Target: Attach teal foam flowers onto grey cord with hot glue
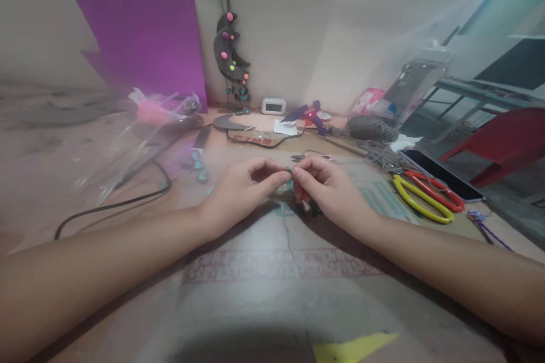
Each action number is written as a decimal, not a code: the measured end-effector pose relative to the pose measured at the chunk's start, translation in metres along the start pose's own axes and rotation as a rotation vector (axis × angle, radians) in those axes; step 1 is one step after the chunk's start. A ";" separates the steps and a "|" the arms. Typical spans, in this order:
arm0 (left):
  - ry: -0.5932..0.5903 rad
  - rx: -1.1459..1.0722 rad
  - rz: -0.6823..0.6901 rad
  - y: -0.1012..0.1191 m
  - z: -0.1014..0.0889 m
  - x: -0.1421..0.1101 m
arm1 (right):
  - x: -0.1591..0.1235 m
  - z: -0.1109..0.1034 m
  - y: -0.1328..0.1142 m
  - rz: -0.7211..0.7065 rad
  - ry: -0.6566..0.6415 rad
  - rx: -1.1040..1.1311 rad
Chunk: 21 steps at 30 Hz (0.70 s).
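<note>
My left hand (259,186) and my right hand (321,184) meet over the middle of the table. Thumb and fingers of each are pinched on a small dark piece (289,171), too small and blurred to name. Below the fingertips a thin dark thread (286,229) trails down over the tabletop. Something dark shows under my right palm, mostly hidden. Just beyond my fingers lies a small pair of scissors (313,157). Left of my left hand are blue-green scraps (198,165).
Behind stand a purple glue gun (309,115), a white digital clock (273,106) and a grey felt moon (230,51). To the right lie red-and-yellow-handled scissors (421,199), a phone (443,173) and grey yarn (371,128). A black cable (117,204) and plastic bag (166,110) are leftward.
</note>
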State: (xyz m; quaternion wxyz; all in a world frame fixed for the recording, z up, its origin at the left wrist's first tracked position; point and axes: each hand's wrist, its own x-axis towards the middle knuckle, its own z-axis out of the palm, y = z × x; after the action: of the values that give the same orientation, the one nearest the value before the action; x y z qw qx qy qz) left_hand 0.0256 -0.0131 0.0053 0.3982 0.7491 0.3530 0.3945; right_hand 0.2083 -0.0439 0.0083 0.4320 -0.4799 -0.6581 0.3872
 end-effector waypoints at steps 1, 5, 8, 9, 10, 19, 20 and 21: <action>-0.001 0.009 0.000 0.001 0.000 0.000 | 0.000 0.000 0.001 -0.010 -0.005 -0.022; 0.003 0.087 0.012 0.001 -0.001 0.002 | -0.002 -0.001 0.003 -0.046 -0.036 -0.093; 0.007 0.118 0.028 -0.001 -0.002 0.002 | -0.003 0.000 0.002 -0.067 -0.046 -0.138; 0.005 0.125 0.033 -0.001 -0.002 0.002 | -0.003 0.000 0.001 -0.068 -0.050 -0.151; 0.001 0.131 0.039 -0.002 -0.002 0.001 | -0.003 0.000 0.001 -0.067 -0.053 -0.162; -0.001 0.080 0.004 -0.003 0.000 0.001 | -0.003 0.000 0.000 -0.074 -0.018 -0.201; 0.000 0.067 -0.006 -0.002 0.000 0.002 | -0.003 0.000 0.000 -0.075 -0.015 -0.203; 0.002 0.059 -0.015 -0.001 0.000 0.002 | -0.003 0.000 0.000 -0.077 -0.013 -0.207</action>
State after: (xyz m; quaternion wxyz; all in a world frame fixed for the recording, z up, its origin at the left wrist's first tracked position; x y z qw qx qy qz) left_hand 0.0267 -0.0111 0.0050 0.3783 0.7575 0.3705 0.3818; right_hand 0.2089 -0.0466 0.0077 0.3903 -0.4939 -0.7152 0.3036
